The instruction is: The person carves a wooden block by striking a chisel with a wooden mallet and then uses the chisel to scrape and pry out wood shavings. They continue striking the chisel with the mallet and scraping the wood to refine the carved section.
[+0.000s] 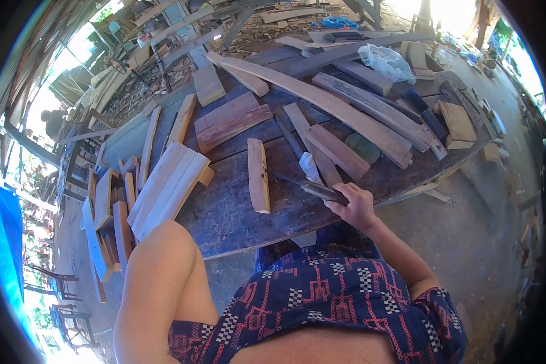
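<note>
My right hand (353, 207) is closed round the handle of a tool (323, 192) at the table's front edge. The tool's thin dark blade points left, towards a short wood block (258, 176) that lies apart from it. A crumpled white piece (309, 167) is just behind the tool, beside a narrow board (312, 142). A reddish block (338, 151) lies behind my right hand. My left arm is bent with the elbow low at the left, and my left hand is out of view.
Pale boards (167, 185) lie at the table's left edge, above stacked offcuts (106, 212). Long curved boards (321, 100), a wide reddish board (232, 119) and a clear plastic bag (387, 63) lie farther back on the dark table (215, 212).
</note>
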### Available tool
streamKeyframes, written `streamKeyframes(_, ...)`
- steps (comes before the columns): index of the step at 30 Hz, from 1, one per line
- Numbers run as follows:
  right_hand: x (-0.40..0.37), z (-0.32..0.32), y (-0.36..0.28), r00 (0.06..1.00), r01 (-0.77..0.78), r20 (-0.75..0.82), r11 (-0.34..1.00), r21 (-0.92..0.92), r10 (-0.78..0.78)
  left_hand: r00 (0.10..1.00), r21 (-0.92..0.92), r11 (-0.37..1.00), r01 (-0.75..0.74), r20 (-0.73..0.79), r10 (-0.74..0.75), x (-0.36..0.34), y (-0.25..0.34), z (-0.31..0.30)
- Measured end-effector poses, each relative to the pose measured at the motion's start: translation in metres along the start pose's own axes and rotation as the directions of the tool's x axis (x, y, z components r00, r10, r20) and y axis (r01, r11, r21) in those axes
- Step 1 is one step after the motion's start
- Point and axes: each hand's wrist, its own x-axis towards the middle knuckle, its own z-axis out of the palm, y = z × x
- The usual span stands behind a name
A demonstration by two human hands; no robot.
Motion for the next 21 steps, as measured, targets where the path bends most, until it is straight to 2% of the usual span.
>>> streamKeyframes(21, -0.002, 0.004, 0.001, 1.000, -0.003, -0.020, 1.000, -0.006, 0.003, 0.997, -0.124, 0.991, 0.045, 0.064, -0.038, -0.012, -0.032, -0.020)
